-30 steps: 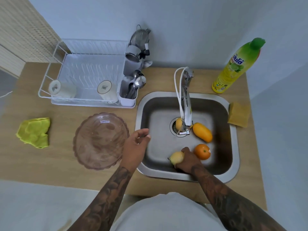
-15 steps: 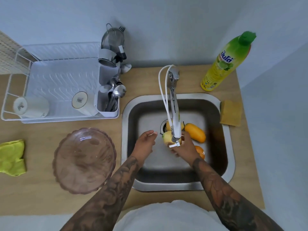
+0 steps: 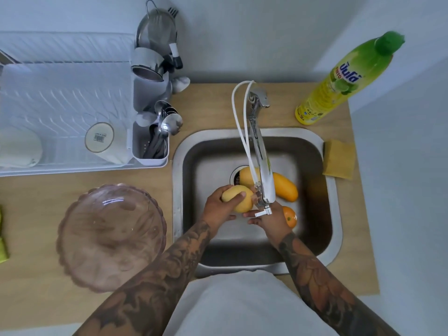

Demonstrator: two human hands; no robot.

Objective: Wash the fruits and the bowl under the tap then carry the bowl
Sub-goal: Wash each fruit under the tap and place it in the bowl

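Note:
Inside the steel sink (image 3: 177, 190), my left hand (image 3: 219, 209) grips a pale yellow fruit (image 3: 238, 200) just left of the tap spout (image 3: 264, 166). The spout partly hides my right hand (image 3: 270, 219), which holds the same fruit from the right, thumb on top and fingers beneath. An orange-yellow mango (image 3: 285, 187), another yellow fruit (image 3: 247, 177) over the drain, and an orange (image 3: 291, 216) lie on the sink floor. The pinkish glass bowl (image 3: 72, 214) stands empty on the counter to the left. No running water is discernible.
A white dish rack (image 3: 60, 93) with cups and a cutlery holder (image 3: 150, 151) stands at the back left. A dish soap bottle (image 3: 344, 78) and a yellow sponge (image 3: 339, 158) are right of the sink. A green cloth (image 3: 2, 248) lies at the far left edge.
My right hand lifted the yellow fruit from the sink floor up to the tap spout. My left hand moved in from the sink's left rim and took hold of the fruit.

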